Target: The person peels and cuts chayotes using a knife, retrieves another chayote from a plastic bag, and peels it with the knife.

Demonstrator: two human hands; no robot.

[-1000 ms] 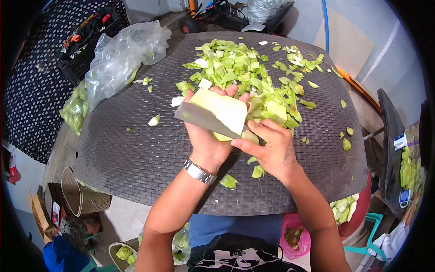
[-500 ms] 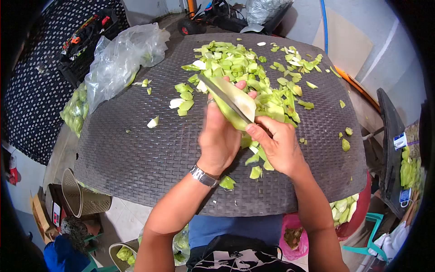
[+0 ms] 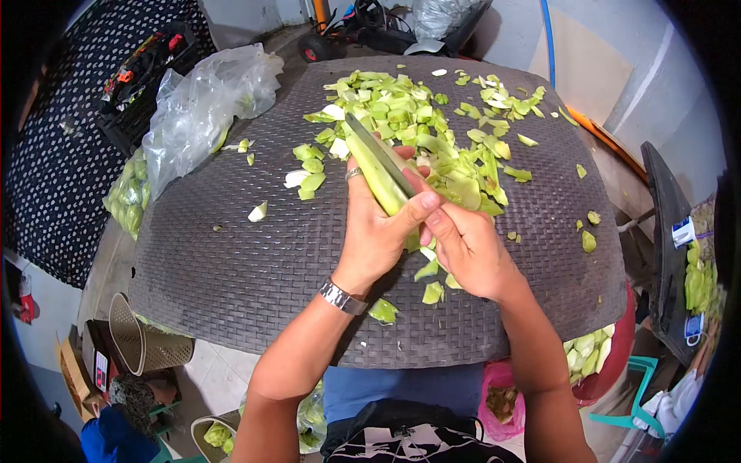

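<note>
My left hand (image 3: 369, 239) is wrapped around a light-green piece of chayote (image 3: 373, 171), held slanted over the table. In my right hand (image 3: 472, 248) is a knife (image 3: 380, 153), its handle hidden by the fingers. The dark blade lies lengthwise along the chayote, its tip pointing up and left. Both hands are close together, with my left thumb close to my right fingers. Behind them is a heap of green peelings (image 3: 401, 104), spread over the grey woven table (image 3: 231, 262).
A clear plastic bag (image 3: 212, 104) lies at the table's left edge, above a bag of green chayotes (image 3: 130, 193). Below on the right stands a red basin (image 3: 617, 339) of peeled pieces, beside a pink bag (image 3: 502, 401). A beige basket (image 3: 162, 347) stands lower left.
The chayote has turned in my left hand, so its green side faces up rather than the pale face. My left thumb has come across toward my right hand.
</note>
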